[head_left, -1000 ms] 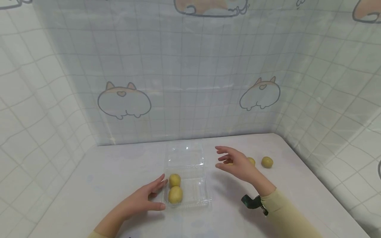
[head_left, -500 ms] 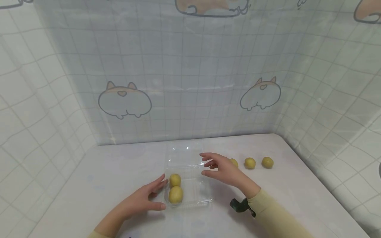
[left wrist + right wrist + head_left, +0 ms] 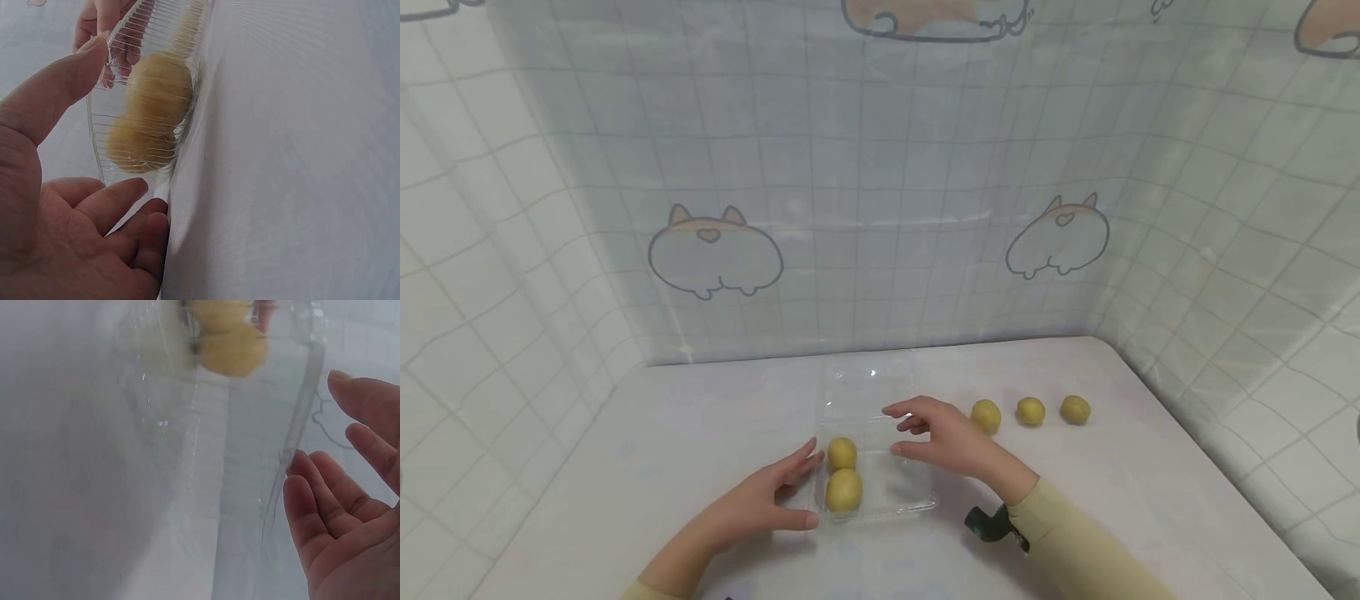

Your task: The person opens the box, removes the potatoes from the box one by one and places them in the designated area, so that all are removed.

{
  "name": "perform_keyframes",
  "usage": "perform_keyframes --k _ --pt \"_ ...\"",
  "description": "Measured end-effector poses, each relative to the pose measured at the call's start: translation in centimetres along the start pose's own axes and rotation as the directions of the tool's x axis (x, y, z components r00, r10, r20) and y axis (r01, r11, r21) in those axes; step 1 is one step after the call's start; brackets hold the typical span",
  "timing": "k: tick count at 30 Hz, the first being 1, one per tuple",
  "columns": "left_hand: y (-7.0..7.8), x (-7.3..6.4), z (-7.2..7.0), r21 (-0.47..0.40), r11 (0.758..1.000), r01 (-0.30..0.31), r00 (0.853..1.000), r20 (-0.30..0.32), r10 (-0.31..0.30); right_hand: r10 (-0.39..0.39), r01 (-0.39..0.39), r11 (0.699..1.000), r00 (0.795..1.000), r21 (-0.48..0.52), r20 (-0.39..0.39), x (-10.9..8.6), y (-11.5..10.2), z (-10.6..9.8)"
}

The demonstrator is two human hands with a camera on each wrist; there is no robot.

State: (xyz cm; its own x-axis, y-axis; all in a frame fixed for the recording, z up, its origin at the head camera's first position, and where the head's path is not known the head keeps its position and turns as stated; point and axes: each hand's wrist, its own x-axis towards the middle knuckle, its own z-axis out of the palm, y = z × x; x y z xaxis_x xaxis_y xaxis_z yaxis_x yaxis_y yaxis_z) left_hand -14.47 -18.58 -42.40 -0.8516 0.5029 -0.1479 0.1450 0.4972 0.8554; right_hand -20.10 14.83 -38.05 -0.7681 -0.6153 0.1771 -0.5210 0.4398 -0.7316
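Note:
A clear plastic clamshell box (image 3: 901, 498) lies on the table with its lid (image 3: 868, 392) folded back. Two round yellow fruits (image 3: 844, 490), kind unclear, sit one behind the other along its left side. My left hand (image 3: 760, 504) is at the box's left edge, thumb and fingers apart. In the left wrist view its thumb tip (image 3: 94, 45) lies at the rim, contact unclear, beside the ribbed wall. My right hand (image 3: 951, 440) hovers over the box's right part, fingers loosely bent and holding nothing. The right wrist view shows its fingertips (image 3: 301, 487) close to the clear rim.
Three more yellow fruits stand in a row to the right: a near one (image 3: 986, 416), a middle one (image 3: 1031, 411) and a far right one (image 3: 1076, 409). A grid-patterned curtain (image 3: 880, 208) encloses the table's back and sides. A dark green strap-like piece (image 3: 988, 525) hangs at my right wrist.
My right hand has moved left and slightly nearer to me, from in front of the loose fruits to over the box, uncovering them. My left hand and the box have stayed put.

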Motion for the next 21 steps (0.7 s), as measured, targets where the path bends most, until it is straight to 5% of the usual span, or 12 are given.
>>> perform_keyframes --k 21 --pt "-0.1 0.1 -0.2 -0.017 1.000 0.008 1.000 0.012 -0.008 -0.043 0.043 0.999 0.993 0.004 0.109 1.9 -0.9 3.1"
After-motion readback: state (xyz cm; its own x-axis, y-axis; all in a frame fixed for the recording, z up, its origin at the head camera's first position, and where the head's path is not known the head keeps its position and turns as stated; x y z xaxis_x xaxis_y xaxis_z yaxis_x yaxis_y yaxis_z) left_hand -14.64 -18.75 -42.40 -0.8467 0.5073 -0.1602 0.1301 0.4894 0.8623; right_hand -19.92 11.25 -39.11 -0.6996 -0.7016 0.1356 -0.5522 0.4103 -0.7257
